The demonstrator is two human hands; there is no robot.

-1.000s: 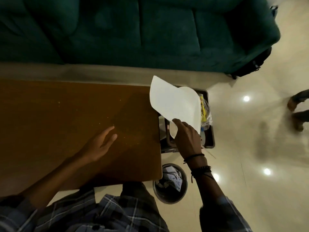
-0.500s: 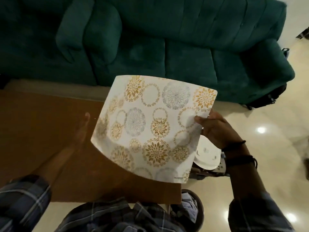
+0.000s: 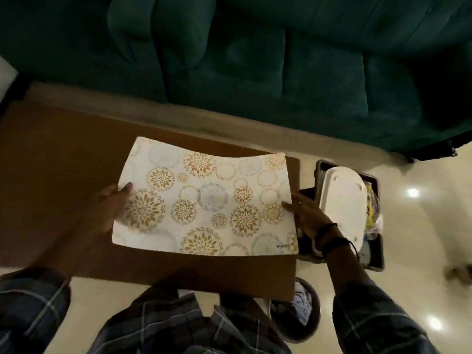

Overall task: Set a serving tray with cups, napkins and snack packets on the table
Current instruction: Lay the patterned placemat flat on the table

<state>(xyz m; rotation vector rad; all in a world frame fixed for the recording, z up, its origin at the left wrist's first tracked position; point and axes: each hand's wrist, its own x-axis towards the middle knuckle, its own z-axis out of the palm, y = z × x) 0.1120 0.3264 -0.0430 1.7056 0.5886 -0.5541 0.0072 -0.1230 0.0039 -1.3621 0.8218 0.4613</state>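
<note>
A white placemat printed with gold and grey flower circles lies over the right part of the brown wooden table, its far edge still bowed upward. My left hand grips its left edge, thumb on top. My right hand holds the right edge, fingers spread along it. A white oval serving tray lies upside down in a dark crate on the floor, right of the table. Yellow snack packets show beside the tray in the crate.
A dark green sofa runs along the far side of the table. A round waste bin with crumpled paper stands on the glossy floor by the table's near right corner. My checked shirt fills the bottom.
The mat came out of the crate in my right hand, swung over the table pattern side up, and dropped flat; my left hand left the tabletop and took its left edge.
</note>
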